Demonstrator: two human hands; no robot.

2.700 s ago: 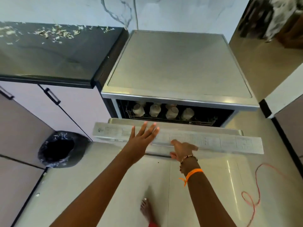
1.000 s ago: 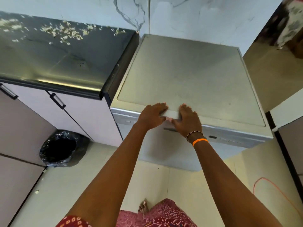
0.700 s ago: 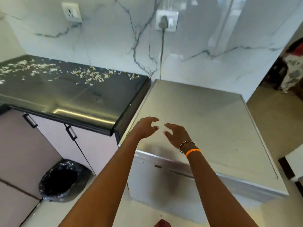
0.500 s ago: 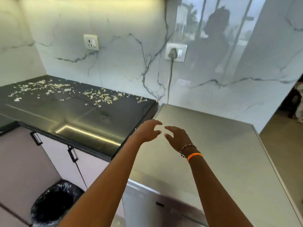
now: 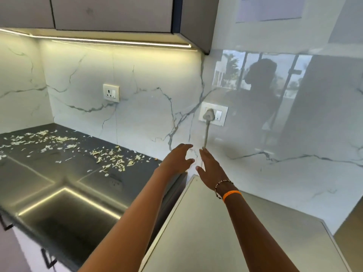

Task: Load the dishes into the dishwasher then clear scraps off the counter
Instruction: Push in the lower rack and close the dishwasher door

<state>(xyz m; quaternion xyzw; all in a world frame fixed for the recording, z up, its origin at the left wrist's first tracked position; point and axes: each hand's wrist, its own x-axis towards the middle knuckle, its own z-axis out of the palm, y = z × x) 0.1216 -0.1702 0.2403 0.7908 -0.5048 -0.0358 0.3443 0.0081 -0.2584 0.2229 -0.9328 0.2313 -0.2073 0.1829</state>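
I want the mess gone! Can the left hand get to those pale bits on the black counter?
Probably yes: the left hand is empty, and nothing stands between it and the pale scraps.

Bright kitchen, warm strip light and glossy reflections

A warm light strip (image 5: 110,41) under the upper cabinets (image 5: 110,14) lights the marble wall (image 5: 149,107) yellowish and throws a bright streak of glare onto the dark counter (image 5: 64,195). Farther right the glossy wall mirrors a daylit window (image 5: 261,73) and a dark silhouette. Straight lines bow near the edges from the wide lens. The lower left corner is smeared and soft; both hands look slightly blurred.
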